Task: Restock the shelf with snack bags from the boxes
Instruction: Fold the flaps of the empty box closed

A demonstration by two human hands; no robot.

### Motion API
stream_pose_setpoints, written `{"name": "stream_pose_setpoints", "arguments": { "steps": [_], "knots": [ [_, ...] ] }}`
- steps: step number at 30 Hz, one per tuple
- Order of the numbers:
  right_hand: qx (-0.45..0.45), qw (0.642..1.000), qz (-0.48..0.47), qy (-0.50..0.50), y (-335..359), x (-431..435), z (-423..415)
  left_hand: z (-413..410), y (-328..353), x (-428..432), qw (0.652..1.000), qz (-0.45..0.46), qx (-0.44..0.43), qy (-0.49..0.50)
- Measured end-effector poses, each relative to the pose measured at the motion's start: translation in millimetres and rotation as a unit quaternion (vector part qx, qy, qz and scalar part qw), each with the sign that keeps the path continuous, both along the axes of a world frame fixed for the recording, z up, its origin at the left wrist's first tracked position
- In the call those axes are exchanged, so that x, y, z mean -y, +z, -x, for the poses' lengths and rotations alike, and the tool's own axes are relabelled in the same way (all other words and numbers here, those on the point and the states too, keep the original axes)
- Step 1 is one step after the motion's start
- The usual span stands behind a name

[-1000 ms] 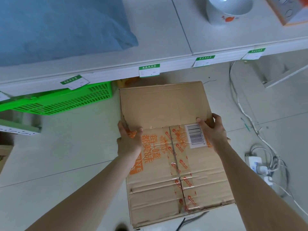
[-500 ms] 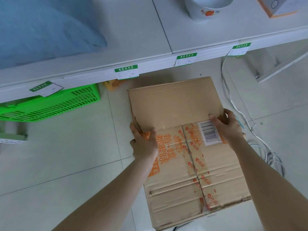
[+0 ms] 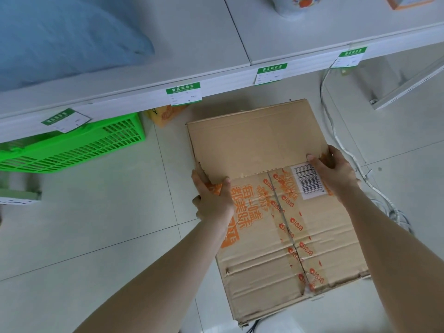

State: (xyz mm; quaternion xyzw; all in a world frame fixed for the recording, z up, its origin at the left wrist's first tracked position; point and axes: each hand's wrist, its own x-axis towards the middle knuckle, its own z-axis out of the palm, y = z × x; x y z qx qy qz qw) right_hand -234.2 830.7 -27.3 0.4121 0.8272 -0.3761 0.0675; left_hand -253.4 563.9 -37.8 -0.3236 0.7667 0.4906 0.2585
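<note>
- A blue cushion (image 3: 60, 37) lies at the left end of a white shelf (image 3: 192, 44); green-headed price tags (image 3: 183, 93) hang along the shelf's front edge.
- A bright green slatted basket (image 3: 72, 145) sits under the shelf on the pale tiled floor (image 3: 96, 212).
- A small orange packet (image 3: 165, 114) shows just below the shelf edge, between the basket and the box.
- The person's left hand (image 3: 213, 198) grips the left edge of a cardboard box (image 3: 264, 248), thumb across the top and fingers curled round the side.
- The box, in front of the shelf, is sealed down its centre seam with orange-printed tape (image 3: 288, 227) and bears large orange lettering. Its far panel is plain brown. Whether it rests on the floor or is lifted just clear cannot be told.
- A white barcode label (image 3: 307, 180) is stuck near the box's right edge.
- The right hand (image 3: 334, 171) clasps the right edge, its thumb pressed on top just beside the label.
- A white cup (image 3: 293, 6) with an orange motif stands on the shelf above.
- White cables (image 3: 336, 131) trail across the floor to the right of the box.
- The corner of an orange carton (image 3: 406, 1) shows on the shelf at far right.
</note>
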Motion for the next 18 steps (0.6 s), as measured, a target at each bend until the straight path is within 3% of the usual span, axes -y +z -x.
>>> {"name": "stream_pose_setpoints", "arguments": {
  "steps": [6,18],
  "knots": [
    [0.001,0.999,-0.022,0.026,-4,1,0,3,0,3,0.999,-0.026,0.028,0.009],
    [0.070,0.994,-0.077,0.013,6,27,-16,-4,25,23,0.994,-0.056,0.046,-0.087]
  ]
}}
